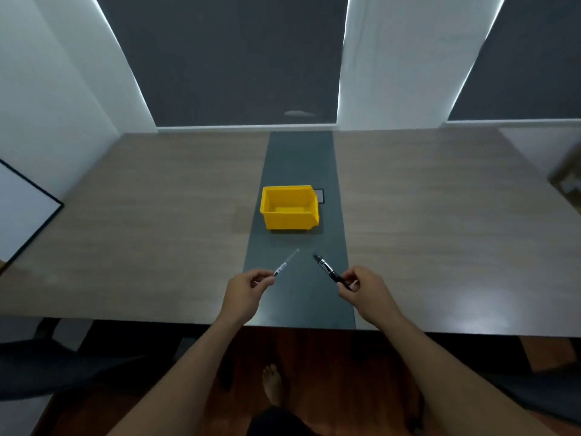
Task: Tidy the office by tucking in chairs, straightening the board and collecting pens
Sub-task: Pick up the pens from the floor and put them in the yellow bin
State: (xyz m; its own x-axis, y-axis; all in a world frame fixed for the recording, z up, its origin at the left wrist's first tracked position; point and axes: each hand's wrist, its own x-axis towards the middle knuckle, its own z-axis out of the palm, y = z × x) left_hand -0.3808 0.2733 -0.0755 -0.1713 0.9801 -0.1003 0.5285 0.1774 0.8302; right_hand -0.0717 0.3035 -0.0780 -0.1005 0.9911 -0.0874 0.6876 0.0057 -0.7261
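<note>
View from my head, looking down at the table (157, 215). Its near edge runs across the frame just behind my wrists; the far edge meets the wall below two dark blinds. A dark strip (298, 158) runs down the table's middle from far edge to near edge, with bare wood-grain surface to either side. The yellow bin (290, 207) stands on the strip, open top up and nothing visible inside, and a small dark-framed card (320, 195) lies just beside its far right corner. My left hand (243, 291) pinches the near end of a clear pen (286, 262), whose long axis runs up and to the right, its tip aimed at the bin. My right hand (366, 289) grips the near end of a black pen (328, 269), which slants up and to the left. The two tips lie near each other but apart, short of the bin. A whiteboard (22, 212) shows at the left edge.
</note>
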